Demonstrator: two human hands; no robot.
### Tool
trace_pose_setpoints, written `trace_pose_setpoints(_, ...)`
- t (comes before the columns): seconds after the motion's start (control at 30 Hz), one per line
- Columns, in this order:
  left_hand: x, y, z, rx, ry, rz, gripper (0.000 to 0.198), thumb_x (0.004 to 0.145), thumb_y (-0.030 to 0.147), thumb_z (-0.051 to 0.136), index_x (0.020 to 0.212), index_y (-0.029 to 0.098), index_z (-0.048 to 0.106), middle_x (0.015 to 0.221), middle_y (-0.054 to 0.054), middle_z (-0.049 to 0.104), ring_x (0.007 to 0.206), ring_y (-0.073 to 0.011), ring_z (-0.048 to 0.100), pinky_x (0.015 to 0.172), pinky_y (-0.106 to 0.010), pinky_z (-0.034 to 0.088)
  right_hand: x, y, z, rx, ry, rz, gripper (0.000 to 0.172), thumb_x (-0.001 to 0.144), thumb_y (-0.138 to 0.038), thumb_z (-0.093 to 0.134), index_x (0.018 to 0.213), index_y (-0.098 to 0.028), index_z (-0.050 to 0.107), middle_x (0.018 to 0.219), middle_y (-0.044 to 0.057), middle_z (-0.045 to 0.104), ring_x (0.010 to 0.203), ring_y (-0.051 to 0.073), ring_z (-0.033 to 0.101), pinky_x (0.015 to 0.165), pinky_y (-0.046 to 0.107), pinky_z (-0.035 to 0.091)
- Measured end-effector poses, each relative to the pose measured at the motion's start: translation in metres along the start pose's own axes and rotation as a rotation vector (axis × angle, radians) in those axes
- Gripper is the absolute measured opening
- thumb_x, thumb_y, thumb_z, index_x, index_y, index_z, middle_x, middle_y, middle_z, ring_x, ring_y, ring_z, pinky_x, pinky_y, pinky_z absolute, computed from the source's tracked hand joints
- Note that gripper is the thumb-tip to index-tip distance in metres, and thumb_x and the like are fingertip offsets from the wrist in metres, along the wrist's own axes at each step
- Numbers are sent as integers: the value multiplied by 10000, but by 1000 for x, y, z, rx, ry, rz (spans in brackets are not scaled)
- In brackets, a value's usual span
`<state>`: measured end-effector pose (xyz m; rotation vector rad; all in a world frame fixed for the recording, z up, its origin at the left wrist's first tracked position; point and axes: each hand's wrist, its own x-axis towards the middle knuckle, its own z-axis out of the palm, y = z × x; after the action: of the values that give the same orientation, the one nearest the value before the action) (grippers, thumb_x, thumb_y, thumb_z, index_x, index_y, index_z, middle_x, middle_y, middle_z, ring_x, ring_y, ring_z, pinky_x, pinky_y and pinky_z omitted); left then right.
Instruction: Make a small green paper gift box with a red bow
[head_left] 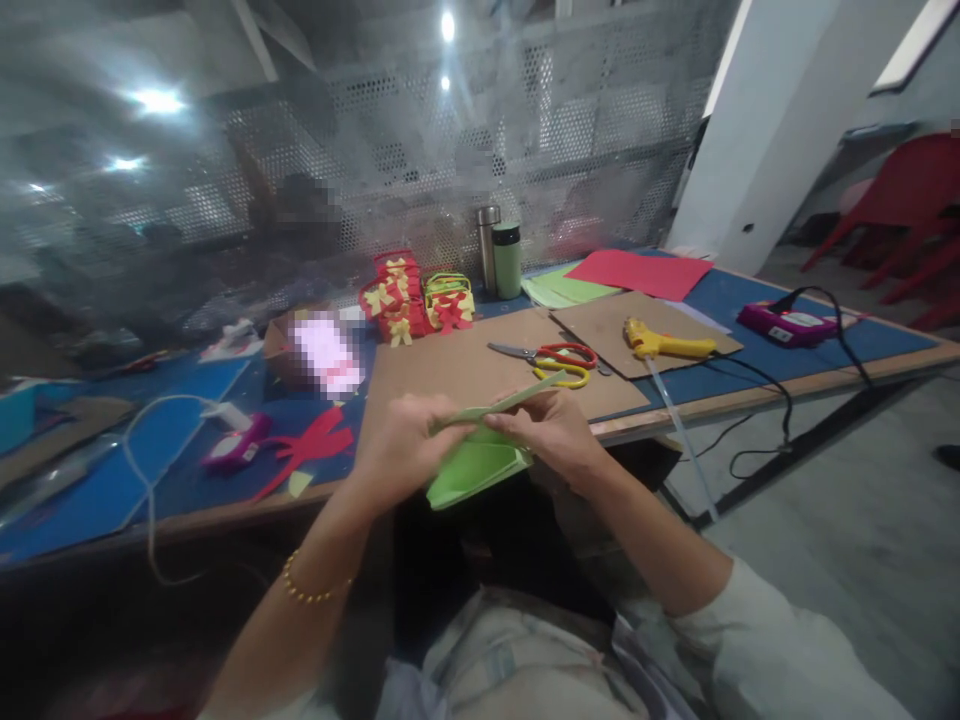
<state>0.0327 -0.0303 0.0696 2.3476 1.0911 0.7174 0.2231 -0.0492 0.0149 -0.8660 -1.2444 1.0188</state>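
Right now my left hand (pixel 401 445) and right hand (pixel 551 430) are close together, both pinched on one folded green paper piece (pixel 472 470) held above my lap, just short of the table edge (pixel 637 425). To me it looks only part-made, folded but with no trimmings. Further out, at 12 o'clock stand a red paper basket (pixel 394 298) and a yellow-green paper basket (pixel 448 300), two that seem finished. At 1 o'clock lie two pairs of scissors (pixel 559 355), one glue gun (pixel 664 343), two flasks (pixel 507 260) and one red sheet (pixel 641 272).

A blurred patch (pixel 328 355) past the green paper (pixel 472 472) masks something.
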Motion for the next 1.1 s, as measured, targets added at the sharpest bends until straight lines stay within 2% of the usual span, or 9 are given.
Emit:
trace_pose_setpoints(0.13, -1, -12, 5, -187, -26, -180, 320, 812, 425, 658, 619, 171, 681, 578, 5, 561, 562, -130, 479, 511, -235, 321, 1, 1, -5, -28, 4, 123, 390, 599, -526, 877, 666, -172, 729, 592, -9, 627, 551, 116, 507, 532, 265, 403)
trace_pose_setpoints(0.27, -1, -20, 12, -318, -114, -282, 316, 782, 454, 678, 711, 150, 730, 630, -15, 619, 587, -143, 534, 516, -230, 373, -1, 10, -6, -13, 6, 188, 380, 598, -515, 866, 632, -176, 700, 564, -20, 604, 522, 105, 489, 503, 253, 380)
trace_pose_setpoints(0.4, 0, -19, 17, -390, -109, -293, 339, 763, 479, 694, 740, 143, 726, 654, -20, 637, 593, -136, 545, 528, -225, 402, -3, 19, -2, 21, 28, 225, 332, 591, -459, 851, 605, -180, 672, 580, -19, 617, 535, 101, 504, 526, 248, 397)
trace_pose_setpoints(0.6, 5, -20, 21, -426, -101, -316, 392, 733, 528, 708, 646, 146, 694, 576, -10, 587, 525, -115, 486, 467, -213, 336, -2, 27, 4, 88, 32, 244, 321, 574, -459, 842, 610, -202, 653, 592, -19, 633, 538, 114, 523, 511, 248, 410)
trace_pose_setpoints(0.73, 12, -31, 21, -429, -140, -365, 360, 692, 498, 746, 714, 140, 731, 610, -23, 633, 532, -131, 527, 464, -214, 357, 3, 36, 5, 67, 97, 245, 306, 576, -441, 818, 584, -204, 623, 577, -27, 618, 534, 106, 513, 517, 240, 405)
trace_pose_setpoints(0.9, 20, -49, 16, -432, -108, -372, 321, 688, 468, 742, 686, 148, 711, 587, -9, 603, 515, -124, 509, 460, -211, 346, 14, 46, 9, -30, 144, 220, 295, 604, -457, 775, 586, -202, 627, 576, -23, 613, 542, 111, 504, 517, 242, 389)
trace_pose_setpoints(1.0, 29, -59, 10, -370, -145, -360, 274, 704, 431, 715, 661, 160, 716, 578, -6, 596, 499, -122, 489, 455, -220, 329, 18, 49, 6, -123, 86, 196, 338, 683, -509, 732, 592, -205, 617, 545, -32, 563, 513, 110, 471, 504, 251, 362)
trace_pose_setpoints(1.1, 45, -70, 5, -292, -202, -379, 204, 647, 360, 728, 560, 180, 688, 514, -2, 574, 440, -127, 467, 431, -239, 287, 16, 47, -4, -305, 77, 105, 464, 831, -588, 627, 565, -214, 561, 514, -32, 500, 500, 116, 443, 506, 268, 333)
